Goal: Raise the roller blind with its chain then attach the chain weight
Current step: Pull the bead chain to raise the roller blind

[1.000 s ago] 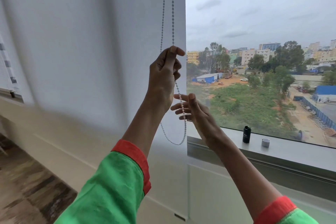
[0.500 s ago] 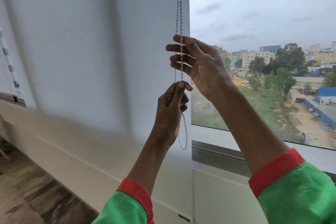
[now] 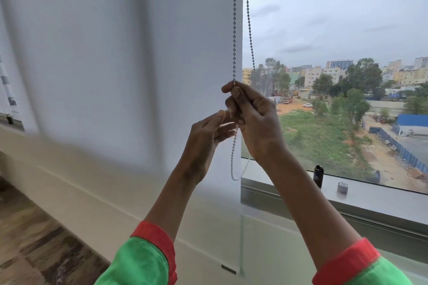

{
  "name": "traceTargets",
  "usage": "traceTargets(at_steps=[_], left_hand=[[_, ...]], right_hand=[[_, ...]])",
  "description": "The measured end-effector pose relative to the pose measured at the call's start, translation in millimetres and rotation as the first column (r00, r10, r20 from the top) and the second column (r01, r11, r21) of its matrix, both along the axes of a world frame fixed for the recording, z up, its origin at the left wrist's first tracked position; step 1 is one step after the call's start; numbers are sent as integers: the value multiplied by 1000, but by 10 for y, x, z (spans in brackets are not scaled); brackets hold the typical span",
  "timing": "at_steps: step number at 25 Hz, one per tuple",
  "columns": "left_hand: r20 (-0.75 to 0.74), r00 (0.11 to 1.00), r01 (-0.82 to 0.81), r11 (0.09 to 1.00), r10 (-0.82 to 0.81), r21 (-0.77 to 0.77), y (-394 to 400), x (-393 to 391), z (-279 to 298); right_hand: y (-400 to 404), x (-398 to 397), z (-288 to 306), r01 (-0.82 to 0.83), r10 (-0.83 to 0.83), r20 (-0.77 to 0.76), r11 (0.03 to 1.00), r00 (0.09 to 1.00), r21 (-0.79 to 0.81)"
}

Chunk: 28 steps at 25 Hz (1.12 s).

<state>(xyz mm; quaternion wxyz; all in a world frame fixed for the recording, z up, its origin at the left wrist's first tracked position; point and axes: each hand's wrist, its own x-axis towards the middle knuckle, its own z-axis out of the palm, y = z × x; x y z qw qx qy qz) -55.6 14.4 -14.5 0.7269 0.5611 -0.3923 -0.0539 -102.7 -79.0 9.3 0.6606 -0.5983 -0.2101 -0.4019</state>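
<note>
A white roller blind [image 3: 120, 58] hangs over the left window and reaches far below the sill. Its beaded chain [image 3: 234, 30] drops in two strands along the blind's right edge and loops just below my hands. My right hand [image 3: 252, 120] is shut on the left strand, fingers curled around it. My left hand [image 3: 206, 136] sits just below and to the left, fingers apart, touching the chain without gripping it. A black cylindrical chain weight [image 3: 319, 176] stands upright on the window sill [image 3: 382, 199], to the right of my right forearm.
A small grey cap [image 3: 342, 187] lies on the sill right of the black cylinder. The right window pane is bare glass over an outdoor view. Wooden floor [image 3: 34, 250] lies at the lower left, below a pale wall.
My right hand has closed on the chain and come down with it. My left hand has let go of the chain and opened. The camera has shifted left.
</note>
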Motion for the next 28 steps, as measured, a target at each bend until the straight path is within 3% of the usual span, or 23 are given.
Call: traceTargets(at_steps=[5, 9, 12, 23, 28], left_hand=[[7, 998, 61, 978, -61, -199, -29, -6, 582], [118, 982, 169, 970, -150, -173, -127, -99, 914], [87, 993, 94, 969, -76, -229, -199, -133, 979], [79, 995, 70, 981, -57, -183, -49, -115, 416], [14, 999, 35, 996, -34, -86, -42, -171, -108]], right_hand=[[7, -5, -290, 20, -19, -35, 1000, 999, 16], [59, -51, -560, 85, -91, -99, 994, 991, -65], [63, -92, -673, 98, -108, -135, 992, 985, -81], [-232, -45, -829, 21, -88, -305, 976, 948, -216], [-281, -22, -276, -50, 33, -202, 996, 979, -78]])
